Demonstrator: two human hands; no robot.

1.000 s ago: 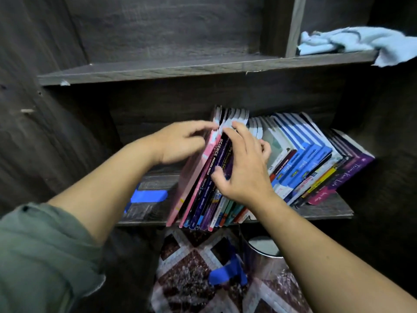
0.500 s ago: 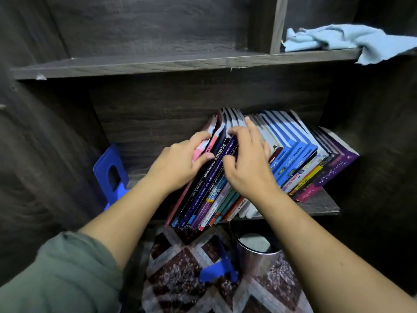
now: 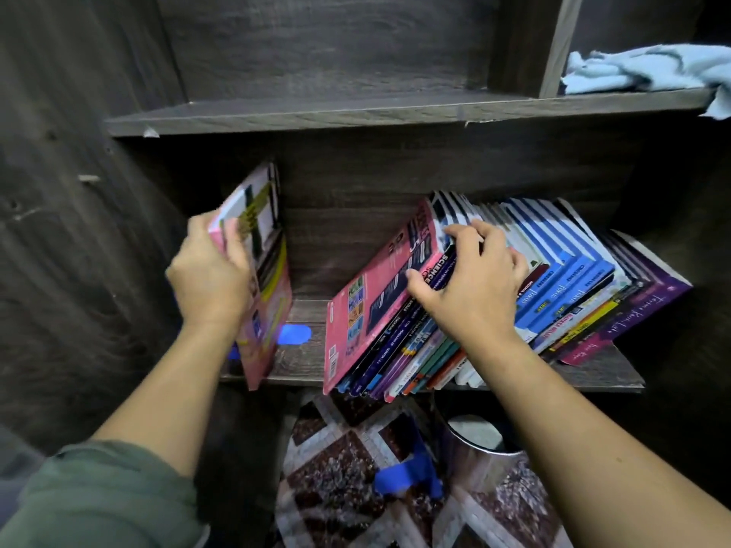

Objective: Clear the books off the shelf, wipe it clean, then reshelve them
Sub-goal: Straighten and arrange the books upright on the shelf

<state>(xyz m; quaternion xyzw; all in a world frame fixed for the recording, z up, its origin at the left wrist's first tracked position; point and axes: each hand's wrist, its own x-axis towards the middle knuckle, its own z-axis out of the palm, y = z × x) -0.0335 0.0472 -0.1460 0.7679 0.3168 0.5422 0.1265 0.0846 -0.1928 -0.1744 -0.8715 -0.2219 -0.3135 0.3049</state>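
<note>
Books [image 3: 553, 294] are leaning to the right in a tight row on the lower shelf [image 3: 593, 373], filling its middle and right part with their spines facing near. The left hand [image 3: 209, 278] is gripping a pink book [image 3: 265, 278], fingers and thumb curled round its upper edge, and is holding it upright at the left end of the shelf, well apart from the row. Yellow and black blocks are showing on its cover, the print too blurred to read.

The right hand [image 3: 470, 286] is resting on the row's spines, fingers spread and lightly bent, pinching nothing. Its thumb is lying on the leftmost book [image 3: 379, 302], also pink, which is showing "SCIENCE" in white on its spine. Blue spines [image 3: 569, 286] further right are carrying pale cursive lettering, not legible.

A blue tape patch [image 3: 294, 335] is lying on the shelf board between the held book and the row. A light blue cloth [image 3: 648, 71] is lying crumpled on the upper shelf [image 3: 316, 114] at the right. Below, a shiny metal bin [image 3: 474, 448] is standing on patterned floor [image 3: 340, 480].
</note>
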